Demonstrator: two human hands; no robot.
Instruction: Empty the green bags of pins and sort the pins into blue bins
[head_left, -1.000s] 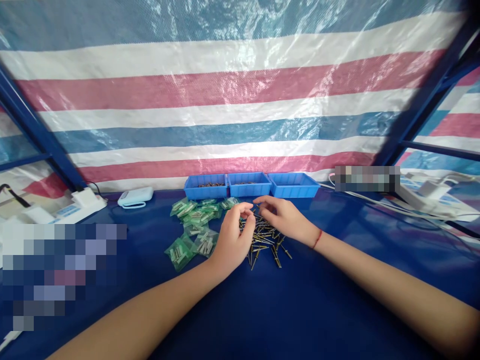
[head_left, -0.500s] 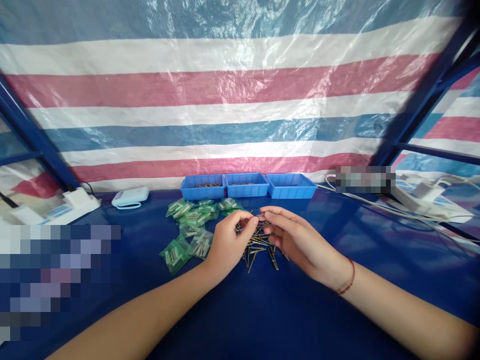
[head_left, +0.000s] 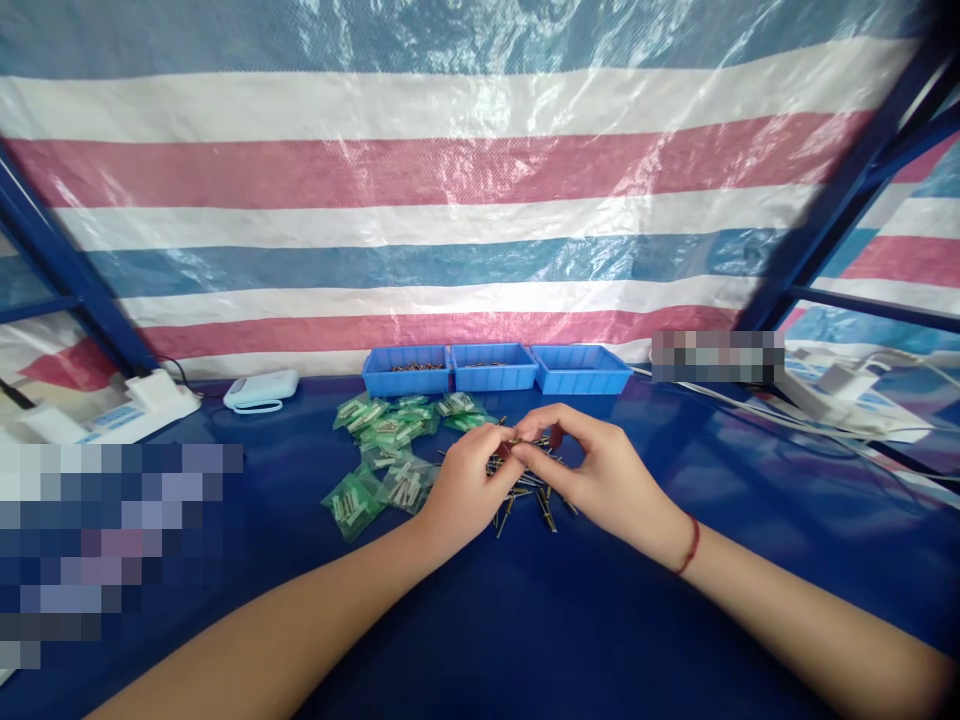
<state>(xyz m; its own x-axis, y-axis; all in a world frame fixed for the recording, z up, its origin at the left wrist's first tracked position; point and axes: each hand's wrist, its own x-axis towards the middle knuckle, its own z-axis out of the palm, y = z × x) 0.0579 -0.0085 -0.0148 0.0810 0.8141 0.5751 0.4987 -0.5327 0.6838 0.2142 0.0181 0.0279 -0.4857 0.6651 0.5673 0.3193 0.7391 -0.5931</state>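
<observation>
My left hand (head_left: 472, 470) and my right hand (head_left: 592, 460) meet over a pile of thin metal fasteners (head_left: 546, 510) with brass-coloured sleeves. Thumb and forefinger of each hand pinch together at a small brass-coloured metal piece (head_left: 516, 441), mostly hidden by the fingertips. Part of the pile is covered by my hands. Left of my left hand lie several green-tinted plastic bags (head_left: 352, 503) with pale, slim pieces inside.
Three blue bins stand in a row at the back. The left bin (head_left: 407, 381) and middle bin (head_left: 493, 377) hold small metal parts; nothing shows in the right bin (head_left: 581, 381). A light-blue device (head_left: 261, 390) and a power strip (head_left: 124, 415) are at left, cables (head_left: 750, 405) at right.
My right hand's fingers have curled from a looser, extended pose into a pinch against my left fingertips. The brass-coloured piece now shows between them.
</observation>
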